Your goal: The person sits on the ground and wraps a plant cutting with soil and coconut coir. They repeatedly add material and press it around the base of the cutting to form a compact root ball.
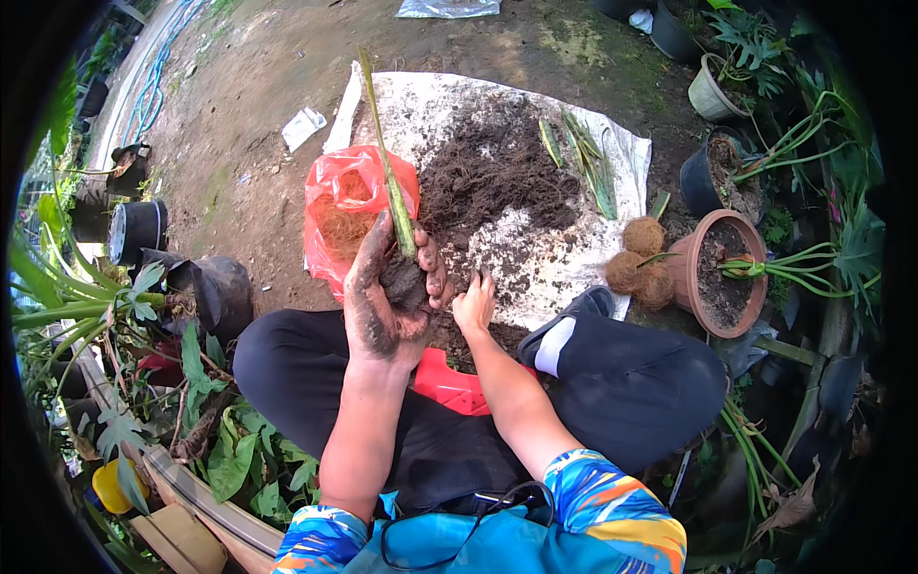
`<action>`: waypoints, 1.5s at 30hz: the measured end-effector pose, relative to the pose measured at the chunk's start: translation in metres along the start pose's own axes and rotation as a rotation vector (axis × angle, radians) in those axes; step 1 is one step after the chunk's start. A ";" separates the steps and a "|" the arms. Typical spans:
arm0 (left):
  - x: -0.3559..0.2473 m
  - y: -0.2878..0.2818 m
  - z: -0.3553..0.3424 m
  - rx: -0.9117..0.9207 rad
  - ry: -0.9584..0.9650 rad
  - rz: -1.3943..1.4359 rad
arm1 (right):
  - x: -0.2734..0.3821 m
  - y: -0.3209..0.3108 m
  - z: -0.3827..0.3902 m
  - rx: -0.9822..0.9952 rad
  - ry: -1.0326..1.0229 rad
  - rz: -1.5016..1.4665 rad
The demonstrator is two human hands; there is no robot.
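My left hand (373, 306), caked with mud, cups a dark soil ball (403, 284) from which a long green leaf cutting (396, 199) stands up. Beside it, my right hand (474, 306) rests low at the loose soil on the white sheet (593, 258), fingers somewhat apart. A heap of dark fibrous soil (488, 177) lies beyond, with cut leaves (588, 163) to its right. A red plastic bag (330, 210) of brown fibre is behind my left hand. A red plastic item (449, 387) lies under my forearms, partly hidden.
Three brown fibre balls (643, 234) sit beside a terracotta pot (687, 287) with a plant at right. More pots (139, 230) and plants line both sides. A blue hose (153, 86) runs along the upper left. My crossed legs (641, 383) frame the work area.
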State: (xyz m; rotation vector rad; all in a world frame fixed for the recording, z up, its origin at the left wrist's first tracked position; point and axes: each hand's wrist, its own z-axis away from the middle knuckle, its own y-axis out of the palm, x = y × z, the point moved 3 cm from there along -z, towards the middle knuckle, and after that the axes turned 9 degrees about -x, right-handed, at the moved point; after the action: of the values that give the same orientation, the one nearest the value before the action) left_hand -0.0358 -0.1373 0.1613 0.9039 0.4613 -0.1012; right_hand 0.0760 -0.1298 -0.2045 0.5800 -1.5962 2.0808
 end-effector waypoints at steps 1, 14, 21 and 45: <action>-0.003 -0.004 0.000 -0.036 0.010 0.013 | 0.001 -0.004 -0.015 0.002 -0.040 0.069; -0.008 -0.021 0.008 -0.064 0.062 0.004 | -0.017 0.014 0.001 0.245 -0.677 0.113; 0.000 0.000 0.016 0.108 -0.097 0.031 | -0.065 -0.022 0.015 0.246 -0.676 0.329; 0.037 0.021 0.015 0.185 -0.152 -0.158 | -0.084 -0.042 0.033 0.241 -0.563 0.375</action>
State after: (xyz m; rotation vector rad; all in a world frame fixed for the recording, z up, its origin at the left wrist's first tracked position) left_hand 0.0087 -0.1315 0.1687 1.0316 0.3852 -0.3592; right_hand 0.1701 -0.1608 -0.2123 1.1007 -1.8751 2.5674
